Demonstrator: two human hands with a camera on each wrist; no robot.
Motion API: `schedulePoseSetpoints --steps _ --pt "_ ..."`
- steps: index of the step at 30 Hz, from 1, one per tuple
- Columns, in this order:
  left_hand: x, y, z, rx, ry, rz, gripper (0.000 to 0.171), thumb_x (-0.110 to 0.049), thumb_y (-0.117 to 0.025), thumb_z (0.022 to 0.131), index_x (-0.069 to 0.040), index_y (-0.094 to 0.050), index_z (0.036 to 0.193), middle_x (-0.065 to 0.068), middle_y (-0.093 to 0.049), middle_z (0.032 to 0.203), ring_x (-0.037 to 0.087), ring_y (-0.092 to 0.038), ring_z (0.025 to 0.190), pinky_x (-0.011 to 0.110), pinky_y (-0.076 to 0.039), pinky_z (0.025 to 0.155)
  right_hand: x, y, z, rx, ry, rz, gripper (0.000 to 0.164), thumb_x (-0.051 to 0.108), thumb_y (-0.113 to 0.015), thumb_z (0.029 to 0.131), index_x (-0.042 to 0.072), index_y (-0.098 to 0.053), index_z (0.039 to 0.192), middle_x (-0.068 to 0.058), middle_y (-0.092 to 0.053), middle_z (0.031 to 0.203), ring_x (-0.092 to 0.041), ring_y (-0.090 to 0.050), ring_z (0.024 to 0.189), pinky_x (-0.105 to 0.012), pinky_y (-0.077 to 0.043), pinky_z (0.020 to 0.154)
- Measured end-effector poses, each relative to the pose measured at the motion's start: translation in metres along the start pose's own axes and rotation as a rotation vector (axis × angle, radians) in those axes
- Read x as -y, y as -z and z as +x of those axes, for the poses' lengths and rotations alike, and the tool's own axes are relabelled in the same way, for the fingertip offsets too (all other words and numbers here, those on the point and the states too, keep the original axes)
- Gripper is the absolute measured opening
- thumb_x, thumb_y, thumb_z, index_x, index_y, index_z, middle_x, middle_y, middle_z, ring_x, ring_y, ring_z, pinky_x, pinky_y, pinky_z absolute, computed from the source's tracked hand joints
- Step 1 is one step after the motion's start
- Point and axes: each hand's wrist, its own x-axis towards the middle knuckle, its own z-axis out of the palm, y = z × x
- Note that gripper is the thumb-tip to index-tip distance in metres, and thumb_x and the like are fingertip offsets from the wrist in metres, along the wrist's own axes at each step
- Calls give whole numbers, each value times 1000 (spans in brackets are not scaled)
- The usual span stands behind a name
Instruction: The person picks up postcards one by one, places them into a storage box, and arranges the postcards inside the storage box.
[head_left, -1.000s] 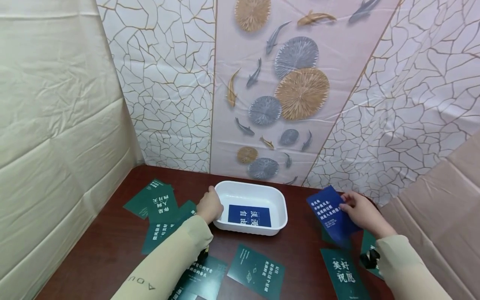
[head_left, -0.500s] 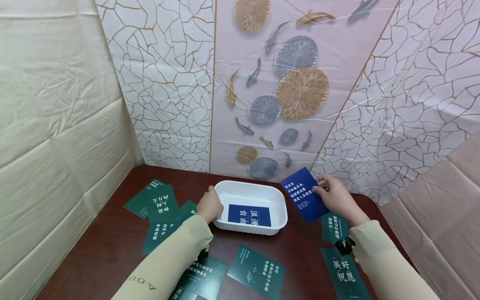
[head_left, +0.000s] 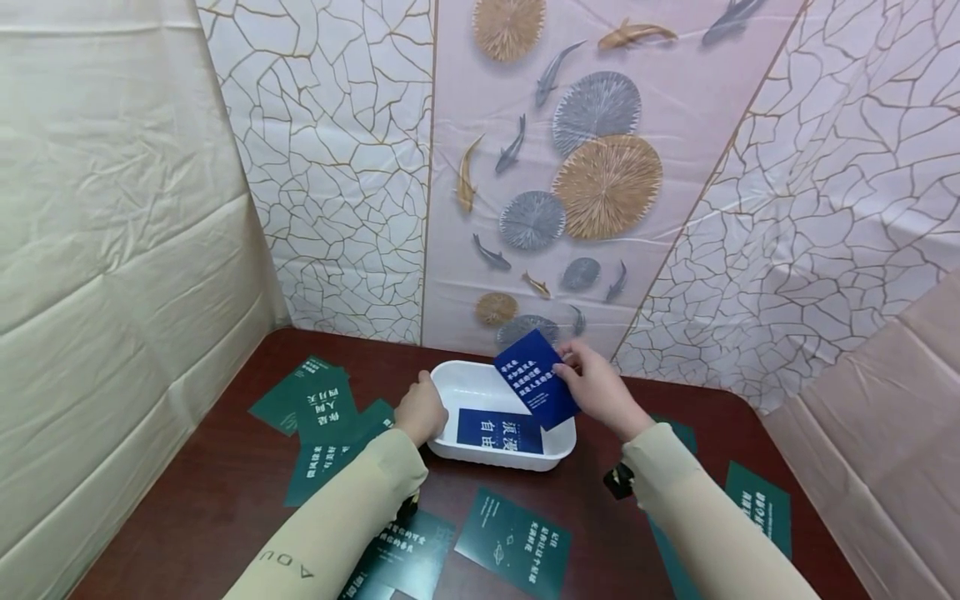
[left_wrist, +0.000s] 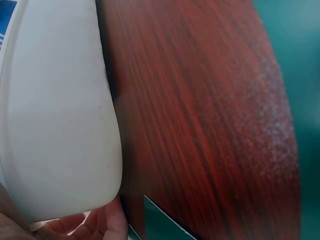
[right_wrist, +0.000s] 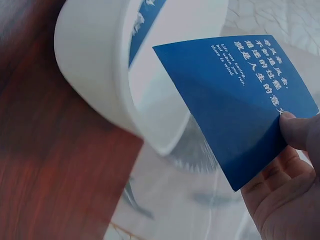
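Note:
My right hand pinches a blue card with white lettering by its right edge, thumb on the printed face. The card is held tilted over the right part of a white plastic basin. Another blue card lies flat on the basin's floor, partly overlapped by the held one in the head view. At the basin's left end, my left hand grips the rim. In the left wrist view its fingers curl under the basin's wall.
Several green cards overlap on the dark red table at the left. A green card lies in front of the basin. More green cards lie at the right, partly under my right forearm. A patterned cloth hangs behind.
My right hand has carried the blue card leftward from the table's right side to over the basin. The left hand stays on the rim.

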Motion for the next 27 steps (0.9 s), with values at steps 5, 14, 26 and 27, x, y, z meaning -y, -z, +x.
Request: schedulePoseSetpoints --steps 5,14,26,27 --pt "2 0 0 1 11 3 69 -11 -66 88 2 -27 144 23 -57 119 34 -61 99 51 -51 79 8 -24 8 78 11 -22 13 15 -56 99 13 -57 112 -7 -62 98 -22 -61 86 -40 -53 72" --pt "0 2 0 -13 15 2 68 -10 -68 85 2 -31 141 22 -59 114 34 -62 99 50 -51 78 17 -46 19 202 59 -68 16 12 -59 97 16 -59 113 -5 -64 99 -17 -62 86 -38 -53 73" --pt "-1 0 1 -9 27 -4 70 -10 -67 87 1 -28 144 22 -58 119 33 -61 101 51 -51 81 24 -67 32 322 52 -204 20 13 -57 98 17 -61 118 -4 -65 107 -16 -63 92 -38 -52 76" --pt "-1 0 1 -10 26 -5 70 -10 -67 86 1 -28 144 22 -58 118 33 -61 101 51 -51 81 24 -69 32 326 53 -212 20 13 -57 98 18 -61 118 -3 -65 107 -16 -62 92 -37 -51 77"
